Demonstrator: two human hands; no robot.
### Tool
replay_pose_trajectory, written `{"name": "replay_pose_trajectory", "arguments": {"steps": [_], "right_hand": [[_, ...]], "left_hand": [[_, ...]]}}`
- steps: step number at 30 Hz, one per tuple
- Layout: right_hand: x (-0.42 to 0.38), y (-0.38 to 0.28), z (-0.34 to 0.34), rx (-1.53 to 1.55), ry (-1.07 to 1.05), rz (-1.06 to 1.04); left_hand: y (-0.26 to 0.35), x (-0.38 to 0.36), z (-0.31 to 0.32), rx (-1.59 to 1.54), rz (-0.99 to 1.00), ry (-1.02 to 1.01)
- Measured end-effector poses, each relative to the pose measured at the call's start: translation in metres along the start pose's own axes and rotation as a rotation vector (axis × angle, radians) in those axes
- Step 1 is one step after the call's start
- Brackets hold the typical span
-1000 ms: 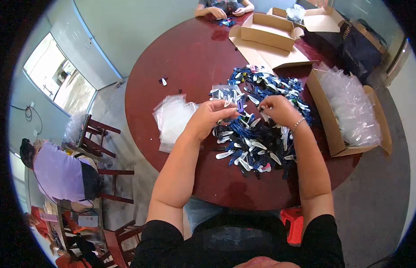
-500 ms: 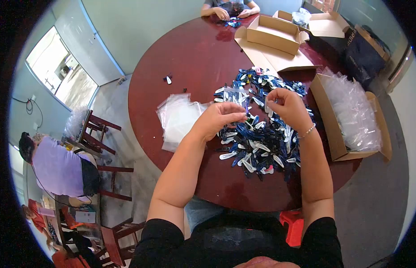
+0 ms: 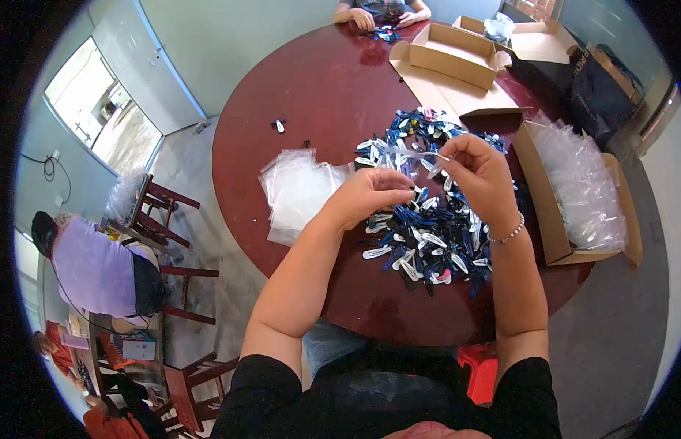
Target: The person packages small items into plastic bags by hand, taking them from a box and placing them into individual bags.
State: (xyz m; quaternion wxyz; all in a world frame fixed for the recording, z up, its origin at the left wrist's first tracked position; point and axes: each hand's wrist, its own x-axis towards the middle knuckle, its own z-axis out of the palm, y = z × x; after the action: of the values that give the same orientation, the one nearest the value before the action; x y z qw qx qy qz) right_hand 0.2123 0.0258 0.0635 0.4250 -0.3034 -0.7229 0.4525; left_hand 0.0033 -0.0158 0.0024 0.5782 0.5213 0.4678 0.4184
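while the fingers of your right hand (image 3: 478, 167) pinch a thin clear bag (image 3: 408, 152) over the heaped glossy clips (image 3: 430, 240) on the desk (image 3: 296, 95), your left hand (image 3: 370, 196) curls close by; cannot tell whether its fingers grip anything. cardboard box (image 3: 543, 203): crinkly clear plastic (image 3: 580, 190). bag profile narrower than half a second ago.

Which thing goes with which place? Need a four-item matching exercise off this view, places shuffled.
Things
1. Flat clear bags
2. Bracelet
3. Hair clips
4. Brown carton

Places
A. Right of the pile, with clear plastic heaped inside
B. Around the wrist of the right hand
C. Left of the pile, in an overlapping stack
D. Heaped between the stack and the carton

Pairs: 1-C, 2-B, 3-D, 4-A
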Motion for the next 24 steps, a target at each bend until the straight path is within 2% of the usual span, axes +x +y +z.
{"name": "replay_pose_trajectory", "arguments": {"steps": [2, 5, 9, 11, 16, 20, 21, 24], "right_hand": [[-0.001, -0.001, 0.005, 0.1, 0.009, 0.009], [-0.001, 0.009, 0.009, -0.031, -0.021, -0.043], [-0.001, 0.01, 0.01, -0.187, -0.081, -0.08], [-0.002, 0.002, 0.011, -0.36, -0.106, -0.079], [-0.001, 0.009, 0.013, -0.305, 0.038, -0.185], [0.003, 0.015, 0.011, -0.217, 0.087, -0.169], [0.005, 0.02, 0.009, -0.23, -0.005, -0.176], [-0.003, 0.007, 0.008, -0.244, -0.232, 0.019]], "left_hand": [[-0.006, 0.002, 0.002, -0.056, 0.047, -0.077], [-0.005, 0.002, 0.007, -0.073, 0.065, -0.196], [-0.007, 0.002, 0.009, -0.063, 0.028, -0.232], [-0.009, 0.002, 0.01, -0.096, 0.035, -0.259], [0.005, -0.004, 0.011, -0.077, -0.029, -0.263], [0.008, -0.006, 0.006, -0.101, 0.028, -0.235], [0.005, -0.006, 0.005, -0.126, 0.052, -0.237], [-0.001, -0.004, 0.004, -0.182, 0.074, -0.244]]}}
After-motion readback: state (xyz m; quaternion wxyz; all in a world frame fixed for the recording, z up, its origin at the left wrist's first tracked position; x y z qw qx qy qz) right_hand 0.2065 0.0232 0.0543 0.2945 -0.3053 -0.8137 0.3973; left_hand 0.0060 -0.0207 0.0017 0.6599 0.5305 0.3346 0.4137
